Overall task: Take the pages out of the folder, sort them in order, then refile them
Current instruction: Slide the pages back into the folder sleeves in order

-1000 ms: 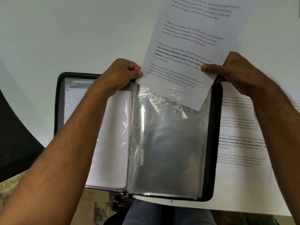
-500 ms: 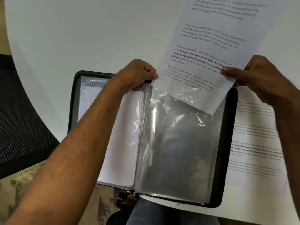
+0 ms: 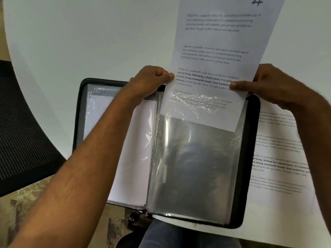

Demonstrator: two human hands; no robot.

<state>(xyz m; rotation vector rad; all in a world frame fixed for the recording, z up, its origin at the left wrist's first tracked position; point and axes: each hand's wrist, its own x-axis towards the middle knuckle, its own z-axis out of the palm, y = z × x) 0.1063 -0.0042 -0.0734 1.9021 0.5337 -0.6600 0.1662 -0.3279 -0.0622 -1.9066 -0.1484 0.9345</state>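
A black zip folder [image 3: 250,158] lies open on the white table, overhanging its near edge. A printed page [image 3: 215,54] with a handwritten 4 at its top stands tilted over the folder's right half. Its lower end sits inside the top of a clear sleeve [image 3: 197,167]. My left hand [image 3: 150,81] pinches the page's left edge just above the sleeve's mouth. My right hand [image 3: 272,86] pinches the right edge at about the same height. The sleeves on the left half [image 3: 132,149] hold white sheets with their blank side up.
Another printed page [image 3: 279,158] lies flat on the round white table [image 3: 89,42], to the right of the folder and partly under it. A black mesh chair [image 3: 23,131] stands at the left. My jeans-clad knee [image 3: 161,235] shows below the table edge, over a mottled floor.
The page has slid a little deeper into the clear sleeve. Both hands have kept their grip on its edges.
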